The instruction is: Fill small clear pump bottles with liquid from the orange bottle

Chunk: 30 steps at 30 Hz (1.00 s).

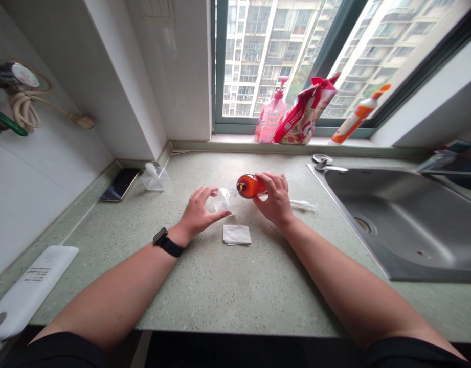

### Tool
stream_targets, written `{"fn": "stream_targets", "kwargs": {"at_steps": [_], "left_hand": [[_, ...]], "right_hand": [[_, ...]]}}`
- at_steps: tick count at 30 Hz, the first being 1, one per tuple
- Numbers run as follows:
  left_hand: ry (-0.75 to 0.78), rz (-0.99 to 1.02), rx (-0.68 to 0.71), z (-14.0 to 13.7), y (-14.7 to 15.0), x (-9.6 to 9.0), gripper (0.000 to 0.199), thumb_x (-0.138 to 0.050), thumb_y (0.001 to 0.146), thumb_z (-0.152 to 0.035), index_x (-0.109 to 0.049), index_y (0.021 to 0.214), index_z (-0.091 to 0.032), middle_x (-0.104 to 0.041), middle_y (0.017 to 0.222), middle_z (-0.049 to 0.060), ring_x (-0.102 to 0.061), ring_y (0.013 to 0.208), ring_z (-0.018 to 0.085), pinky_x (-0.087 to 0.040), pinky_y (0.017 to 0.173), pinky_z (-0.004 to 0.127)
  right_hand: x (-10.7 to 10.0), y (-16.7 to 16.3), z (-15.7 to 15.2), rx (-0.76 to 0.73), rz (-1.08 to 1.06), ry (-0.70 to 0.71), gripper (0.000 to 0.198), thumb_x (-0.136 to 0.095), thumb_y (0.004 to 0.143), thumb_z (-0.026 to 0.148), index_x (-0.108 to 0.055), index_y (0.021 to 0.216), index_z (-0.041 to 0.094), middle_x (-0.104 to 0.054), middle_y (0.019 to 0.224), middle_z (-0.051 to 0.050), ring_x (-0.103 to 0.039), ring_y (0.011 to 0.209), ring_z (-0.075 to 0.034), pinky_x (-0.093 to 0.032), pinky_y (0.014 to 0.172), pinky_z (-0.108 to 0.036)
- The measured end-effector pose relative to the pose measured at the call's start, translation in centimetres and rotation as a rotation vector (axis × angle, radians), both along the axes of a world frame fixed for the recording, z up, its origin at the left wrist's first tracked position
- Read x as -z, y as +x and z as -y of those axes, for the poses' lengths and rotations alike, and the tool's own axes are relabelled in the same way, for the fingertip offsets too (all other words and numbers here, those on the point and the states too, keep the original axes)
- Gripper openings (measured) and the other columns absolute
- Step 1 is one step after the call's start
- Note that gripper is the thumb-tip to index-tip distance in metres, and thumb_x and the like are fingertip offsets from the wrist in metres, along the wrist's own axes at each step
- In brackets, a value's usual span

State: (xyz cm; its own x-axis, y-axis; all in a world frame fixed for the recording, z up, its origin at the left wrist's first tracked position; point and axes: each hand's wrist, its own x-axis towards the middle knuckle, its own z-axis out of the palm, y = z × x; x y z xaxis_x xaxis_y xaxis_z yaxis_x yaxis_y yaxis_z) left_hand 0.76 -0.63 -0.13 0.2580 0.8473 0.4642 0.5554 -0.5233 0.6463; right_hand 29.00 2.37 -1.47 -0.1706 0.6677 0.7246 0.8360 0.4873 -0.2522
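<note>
My right hand is wrapped round an amber bottle, which is tipped over to the left with its open mouth towards a clear plastic container. Thumb and fingers of my left hand curve round that container, which stands on the countertop. Whether anything is inside it, I cannot tell. Just in front of the container lies a folded white tissue. To the right of my right hand, a thin whitish plastic item rests on the counter, partly hidden.
A steel sink is set in on the right. At the back left are a clear cup and a phone. A white device lies front left. Along the windowsill stand a pink pump bottle, a red bag and an orange-white bottle.
</note>
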Motion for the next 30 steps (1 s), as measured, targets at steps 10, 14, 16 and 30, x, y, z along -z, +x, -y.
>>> {"fn": "stream_targets", "kwargs": {"at_steps": [10,14,16,30], "left_hand": [[-0.026,-0.009,0.01,0.2,-0.01,-0.24,0.065,-0.092,0.081,-0.06,-0.066,0.131,-0.026,-0.073,0.118,0.007,-0.071,0.116,0.032,-0.055,0.105,0.049],[-0.036,-0.011,0.022,0.17,0.05,-0.31,0.066,-0.093,0.08,-0.059,-0.067,0.13,-0.026,-0.075,0.118,0.007,-0.071,0.116,0.032,-0.054,0.107,0.05],[-0.037,-0.009,0.024,0.16,0.07,-0.33,0.066,-0.094,0.08,-0.058,-0.067,0.13,-0.025,-0.075,0.118,0.007,-0.072,0.116,0.032,-0.053,0.108,0.051],[-0.067,-0.028,0.02,0.08,0.02,-0.28,0.069,-0.093,0.079,-0.063,-0.068,0.132,-0.026,-0.077,0.121,0.008,-0.072,0.117,0.033,-0.053,0.109,0.053]], "right_hand": [[-0.13,0.02,0.13,0.021,0.006,-0.008,0.066,-0.067,0.085,0.017,-0.056,0.148,0.034,-0.066,0.144,-0.009,-0.055,0.143,-0.038,-0.024,0.132,-0.072],[-0.08,0.03,0.12,0.006,-0.007,0.008,0.066,-0.066,0.085,0.015,-0.057,0.148,0.034,-0.065,0.145,-0.009,-0.053,0.145,-0.038,-0.021,0.132,-0.073],[-0.05,0.04,0.09,0.0,-0.004,0.028,0.066,-0.065,0.086,0.014,-0.057,0.148,0.034,-0.065,0.145,-0.009,-0.054,0.144,-0.038,-0.021,0.132,-0.074],[-0.04,0.19,0.05,0.002,0.009,0.013,0.076,-0.063,0.085,0.011,-0.052,0.154,0.04,-0.063,0.147,-0.007,-0.05,0.148,-0.04,-0.019,0.132,-0.078]]}}
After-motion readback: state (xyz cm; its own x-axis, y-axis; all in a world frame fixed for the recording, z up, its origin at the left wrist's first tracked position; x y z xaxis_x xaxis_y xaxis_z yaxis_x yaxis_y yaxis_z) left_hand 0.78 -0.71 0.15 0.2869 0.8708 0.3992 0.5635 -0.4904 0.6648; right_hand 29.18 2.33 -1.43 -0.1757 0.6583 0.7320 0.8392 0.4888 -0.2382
